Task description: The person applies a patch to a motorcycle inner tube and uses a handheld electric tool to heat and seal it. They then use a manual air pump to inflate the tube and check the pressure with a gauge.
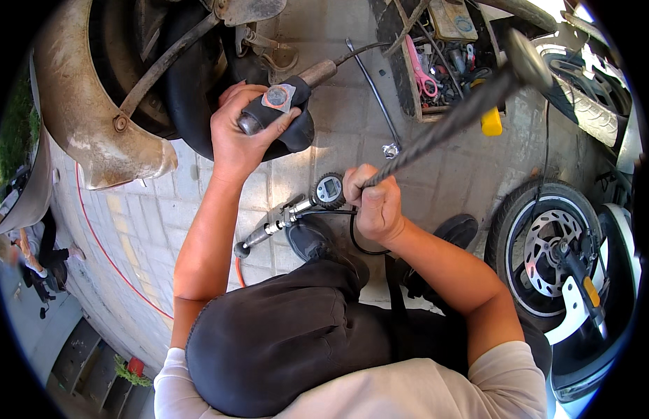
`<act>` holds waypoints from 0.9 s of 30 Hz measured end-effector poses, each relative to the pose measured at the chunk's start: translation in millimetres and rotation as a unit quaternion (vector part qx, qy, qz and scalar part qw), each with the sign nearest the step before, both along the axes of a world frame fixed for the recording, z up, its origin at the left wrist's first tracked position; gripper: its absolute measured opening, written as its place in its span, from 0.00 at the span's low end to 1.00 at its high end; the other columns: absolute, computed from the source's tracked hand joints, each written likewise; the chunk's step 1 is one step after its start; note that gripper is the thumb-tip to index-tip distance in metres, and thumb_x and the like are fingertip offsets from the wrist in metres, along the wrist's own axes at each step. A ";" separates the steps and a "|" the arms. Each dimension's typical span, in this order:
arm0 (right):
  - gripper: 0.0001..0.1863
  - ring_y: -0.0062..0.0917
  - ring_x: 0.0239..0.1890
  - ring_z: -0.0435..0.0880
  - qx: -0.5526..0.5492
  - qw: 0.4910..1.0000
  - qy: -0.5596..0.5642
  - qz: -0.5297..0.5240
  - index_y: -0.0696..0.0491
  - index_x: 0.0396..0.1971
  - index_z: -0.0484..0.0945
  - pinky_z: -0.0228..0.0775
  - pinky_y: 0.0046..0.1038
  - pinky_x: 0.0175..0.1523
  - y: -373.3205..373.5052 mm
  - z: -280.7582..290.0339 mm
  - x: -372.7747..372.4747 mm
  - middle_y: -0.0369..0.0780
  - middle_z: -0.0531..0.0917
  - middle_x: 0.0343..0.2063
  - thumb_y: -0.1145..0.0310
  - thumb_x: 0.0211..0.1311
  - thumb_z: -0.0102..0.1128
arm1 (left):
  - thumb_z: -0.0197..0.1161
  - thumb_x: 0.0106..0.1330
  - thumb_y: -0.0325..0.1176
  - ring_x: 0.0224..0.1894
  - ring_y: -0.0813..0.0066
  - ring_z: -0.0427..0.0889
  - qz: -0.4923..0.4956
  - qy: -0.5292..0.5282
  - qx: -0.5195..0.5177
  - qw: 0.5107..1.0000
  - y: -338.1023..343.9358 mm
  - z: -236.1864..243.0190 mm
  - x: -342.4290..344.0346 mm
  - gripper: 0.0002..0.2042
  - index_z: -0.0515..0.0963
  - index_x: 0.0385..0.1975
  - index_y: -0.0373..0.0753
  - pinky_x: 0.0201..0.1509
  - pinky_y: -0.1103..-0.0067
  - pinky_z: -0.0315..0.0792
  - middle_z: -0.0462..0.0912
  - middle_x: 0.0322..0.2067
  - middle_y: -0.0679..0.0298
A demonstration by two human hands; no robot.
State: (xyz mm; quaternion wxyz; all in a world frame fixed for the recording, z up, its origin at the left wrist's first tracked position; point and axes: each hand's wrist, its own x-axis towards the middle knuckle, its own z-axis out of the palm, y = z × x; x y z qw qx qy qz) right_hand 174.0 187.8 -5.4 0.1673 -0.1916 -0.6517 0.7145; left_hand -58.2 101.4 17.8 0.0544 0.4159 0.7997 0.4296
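My left hand (239,126) is closed round a black rubber inner tube (296,133), draped over a metal cylinder (317,74). On top of the rubber lies a small patch (277,97) with an orange round centre and a pale clear border. My right hand (373,202) grips the lower end of a hammer (450,122) with a dark twisted metal handle. Its rounded metal head (528,61) is raised toward the upper right, well apart from the patch. The rest of the tube hangs beside the wheel at upper left.
A tyre inflator with a gauge (329,188) lies by my shoe. Beyond it is a long wrench (375,94). An open toolbox (412,105) holds pink scissors (422,70) and other tools. A wheel with a brake disc (548,244) is at right, a dirty fender (66,91) at left.
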 end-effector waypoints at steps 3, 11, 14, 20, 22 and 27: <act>0.24 0.40 0.16 0.68 0.071 0.991 -0.110 0.038 0.60 0.24 0.71 0.62 0.35 0.25 8.3 -11.8 -8.8 0.46 0.69 0.15 0.56 0.75 0.44 | 0.80 0.41 0.27 0.40 0.63 0.78 0.042 -0.085 0.017 0.995 -3.8 -3.9 -1.5 0.15 0.80 0.28 0.35 0.54 0.71 0.69 0.83 0.32 0.61; 0.24 0.37 0.15 0.66 0.043 0.991 -0.121 0.037 0.59 0.22 0.70 0.61 0.34 0.24 9.0 -7.7 -15.3 0.46 0.68 0.14 0.56 0.75 0.45 | 0.80 0.42 0.28 0.40 0.64 0.78 0.050 -0.088 0.011 0.995 -3.1 -3.0 -1.2 0.16 0.80 0.29 0.34 0.53 0.73 0.70 0.83 0.32 0.62; 0.24 0.38 0.16 0.67 0.035 0.999 -0.028 0.025 0.60 0.22 0.70 0.61 0.36 0.24 18.9 9.5 -18.8 0.47 0.69 0.14 0.56 0.74 0.45 | 0.80 0.43 0.28 0.40 0.64 0.78 0.005 -0.018 0.006 1.000 -1.7 0.5 -6.2 0.16 0.80 0.29 0.34 0.53 0.72 0.70 0.83 0.32 0.62; 0.25 0.36 0.16 0.67 0.051 0.990 -0.127 0.038 0.60 0.21 0.69 0.61 0.34 0.24 16.3 -0.7 -17.7 0.46 0.67 0.13 0.56 0.75 0.45 | 0.78 0.46 0.27 0.42 0.66 0.78 0.030 -0.064 0.004 0.997 -4.4 -3.0 -3.0 0.15 0.80 0.31 0.33 0.59 0.71 0.67 0.82 0.32 0.60; 0.25 0.36 0.16 0.67 0.033 0.990 -0.133 0.032 0.60 0.21 0.69 0.61 0.34 0.24 8.7 -3.2 -8.1 0.46 0.67 0.13 0.56 0.75 0.45 | 0.77 0.47 0.24 0.44 0.69 0.77 -0.023 -0.034 -0.014 0.999 -3.3 2.8 1.5 0.15 0.79 0.34 0.31 0.62 0.71 0.65 0.82 0.34 0.61; 0.25 0.37 0.15 0.66 0.061 0.989 -0.130 0.037 0.60 0.22 0.69 0.61 0.35 0.24 9.0 -22.9 -10.0 0.46 0.67 0.13 0.55 0.75 0.44 | 0.78 0.45 0.26 0.42 0.64 0.78 0.014 -0.037 -0.009 0.999 -0.8 2.9 -1.4 0.16 0.79 0.32 0.34 0.63 0.68 0.64 0.83 0.34 0.62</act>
